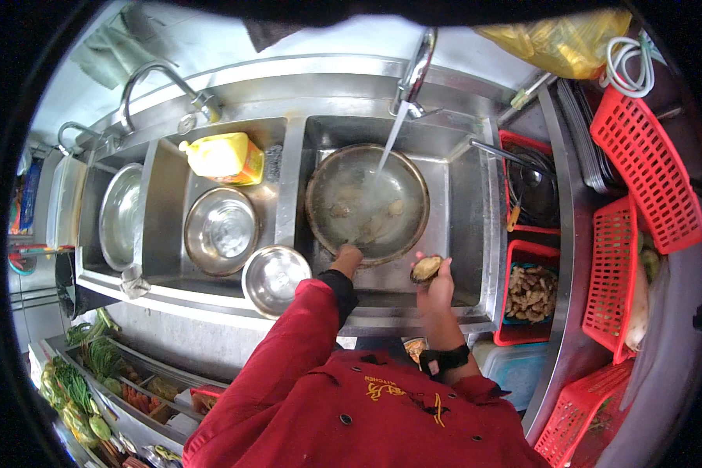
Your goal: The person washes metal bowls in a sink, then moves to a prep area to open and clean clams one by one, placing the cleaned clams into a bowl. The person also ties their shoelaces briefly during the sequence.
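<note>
My right hand (pixel 440 282) holds an abalone in its shell (pixel 426 269), pale flesh facing up, just outside the near right rim of a large round metal basin (pixel 418 175). My left hand (pixel 348 260) reaches over the basin's near rim. Its fingers dip into cloudy water, so I cannot make out whether they hold anything. Several blurred abalone-like pieces (pixel 395 207) lie under the water. A stream of water (pixel 393 136) falls into the basin from a chrome faucet (pixel 412 79). The basin sits in the right-hand stainless steel sink (pixel 465 222).
Left of the basin are an empty-looking steel bowl (pixel 275 281) on the sink edge, another steel bowl (pixel 222 231) and a yellow plastic jug (pixel 225 158). A red basket of ginger (pixel 531 292) stands at right, below a pan handle (pixel 500 151) jutting toward the sink.
</note>
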Demonstrator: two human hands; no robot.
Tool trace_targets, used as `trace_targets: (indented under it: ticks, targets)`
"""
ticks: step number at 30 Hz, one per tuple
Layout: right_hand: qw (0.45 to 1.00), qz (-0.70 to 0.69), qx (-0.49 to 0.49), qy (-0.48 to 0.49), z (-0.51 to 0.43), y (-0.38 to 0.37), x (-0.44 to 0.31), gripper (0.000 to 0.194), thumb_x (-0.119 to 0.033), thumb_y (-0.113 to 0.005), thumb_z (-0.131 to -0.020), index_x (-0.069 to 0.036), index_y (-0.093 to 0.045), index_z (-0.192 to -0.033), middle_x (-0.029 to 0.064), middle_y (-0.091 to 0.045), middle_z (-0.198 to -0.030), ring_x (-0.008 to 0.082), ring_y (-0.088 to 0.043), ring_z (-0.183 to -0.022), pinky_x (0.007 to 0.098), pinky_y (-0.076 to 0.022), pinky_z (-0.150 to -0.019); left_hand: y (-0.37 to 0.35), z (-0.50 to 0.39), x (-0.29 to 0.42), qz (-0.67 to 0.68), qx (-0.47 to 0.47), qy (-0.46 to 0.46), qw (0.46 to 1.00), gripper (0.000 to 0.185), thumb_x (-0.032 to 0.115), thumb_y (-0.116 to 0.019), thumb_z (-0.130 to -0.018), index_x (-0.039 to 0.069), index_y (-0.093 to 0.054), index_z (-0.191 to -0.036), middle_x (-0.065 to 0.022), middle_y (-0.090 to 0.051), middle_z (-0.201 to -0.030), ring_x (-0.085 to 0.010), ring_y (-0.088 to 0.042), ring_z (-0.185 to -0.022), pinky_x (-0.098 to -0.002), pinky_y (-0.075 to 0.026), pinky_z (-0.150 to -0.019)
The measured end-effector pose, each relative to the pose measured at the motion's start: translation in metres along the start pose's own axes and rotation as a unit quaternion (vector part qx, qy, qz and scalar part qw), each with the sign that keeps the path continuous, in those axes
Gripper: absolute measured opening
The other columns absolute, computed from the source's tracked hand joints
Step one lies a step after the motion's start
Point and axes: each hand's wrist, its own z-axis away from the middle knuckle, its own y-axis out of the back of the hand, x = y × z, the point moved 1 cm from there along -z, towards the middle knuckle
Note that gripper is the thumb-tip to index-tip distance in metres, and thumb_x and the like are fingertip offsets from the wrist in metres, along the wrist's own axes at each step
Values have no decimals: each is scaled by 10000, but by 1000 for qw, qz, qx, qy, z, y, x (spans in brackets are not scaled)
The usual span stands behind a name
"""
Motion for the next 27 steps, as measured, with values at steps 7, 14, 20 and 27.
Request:
trace_targets:
  ticks: [7,14,20,27]
  targets:
    - [999,-9,39,-18,-2,18,-12,333,-360,-345,-1006,-68,-502,-1035,141,-618,-1011,286,-618,-880,391,-514,-783,-27,-29,-8,-207,11,-117,971,187,159,-575,-826,101,-676,-973,-128,-684,-811,-303,-666,-789,-374,-514,-651]
    - [998,57,10,-9,-23,15,-13,114,-137,-505,-945,-45,-467,-1001,145,-616,-994,270,-633,-886,370,-524,-800,-25,-45,6,-400,50,-252,880,219,157,-576,-834,105,-666,-1028,-115,-687,-815,-300,-668,-814,-371,-519,-670]
    - [999,-27,-26,15,-39,-17,-20,177,-40,-563,-896,-70,-427,-1006,136,-604,-985,268,-627,-903,407,-528,-808,26,20,86,-64,-18,-141,988,197,145,-537,-873,74,-646,-1020,-127,-684,-810,-318,-668,-802,-370,-516,-675]
    - [990,-104,-98,17,-21,-75,-18,171,-32,-562,-897,-85,-473,-1033,124,-589,-1072,273,-599,-992,456,-525,-839,54,151,128,9,130,-237,963,221,180,-465,-949,15,-599,-885,-65,-518,-582,-102,-512,-520,-289,-423,-497]
